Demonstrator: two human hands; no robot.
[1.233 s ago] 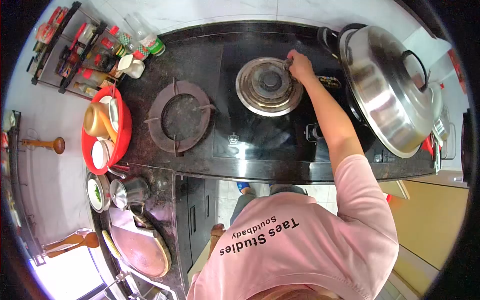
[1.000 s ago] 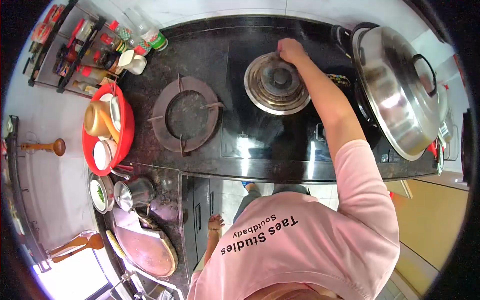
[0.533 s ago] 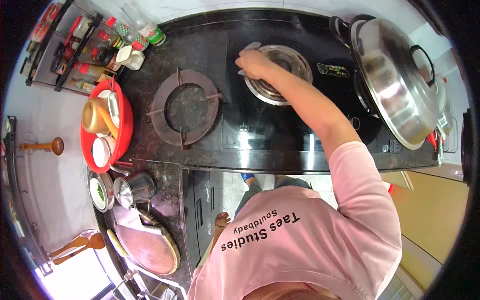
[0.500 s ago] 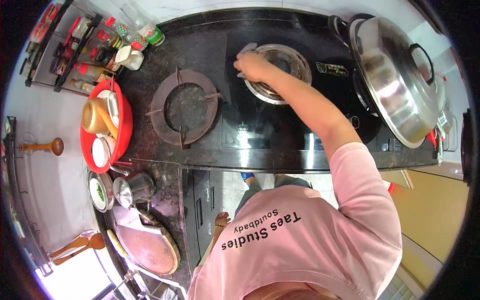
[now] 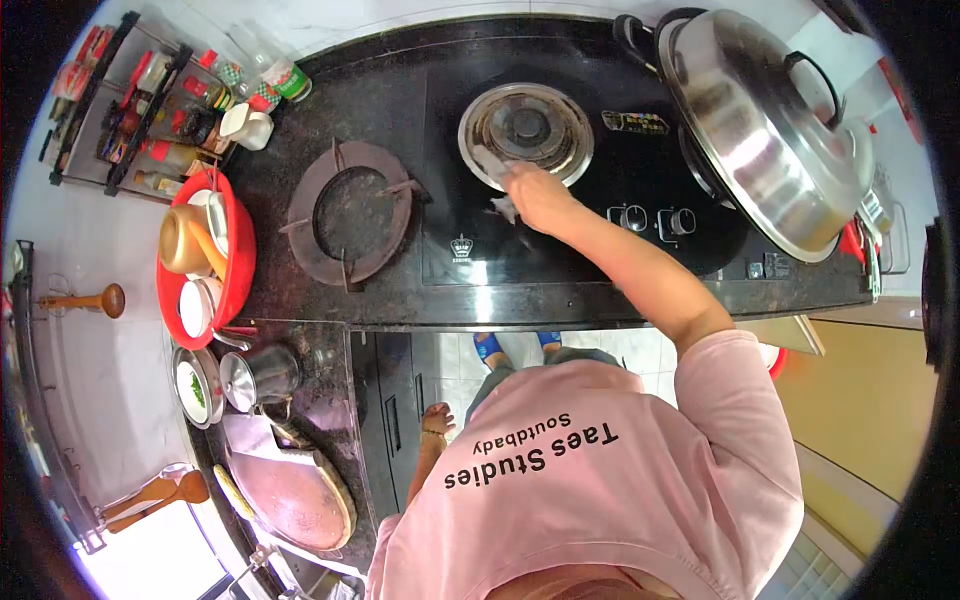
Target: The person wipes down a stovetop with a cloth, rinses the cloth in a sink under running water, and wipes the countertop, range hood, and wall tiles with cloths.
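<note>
My right hand (image 5: 540,197) is closed around a crumpled grey cloth (image 5: 496,165), whose ends stick out on both sides of the fingers. It presses at the near edge of the round burner (image 5: 528,128), which has a metal ring and a dark centre. This burner is set in a black glass cooktop (image 5: 560,265). My left hand (image 5: 437,418) hangs beside my body, below the counter edge, with loosely curled fingers and nothing visible in it. The removed pan support (image 5: 305,222), a dark ring with prongs, lies on the counter left of the cooktop.
A large lidded steel pot (image 5: 765,130) stands on the right of the cooktop, behind two knobs (image 5: 650,220). At left are a red basin (image 5: 240,275) of dishes, a spice rack (image 5: 130,110), a metal pitcher (image 5: 265,378) and a round cutting board (image 5: 290,495).
My right hand and the cloth have moved from the burner's left side to its near edge, uncovering the burner's centre and the knobs. My left hand stays low by my side.
</note>
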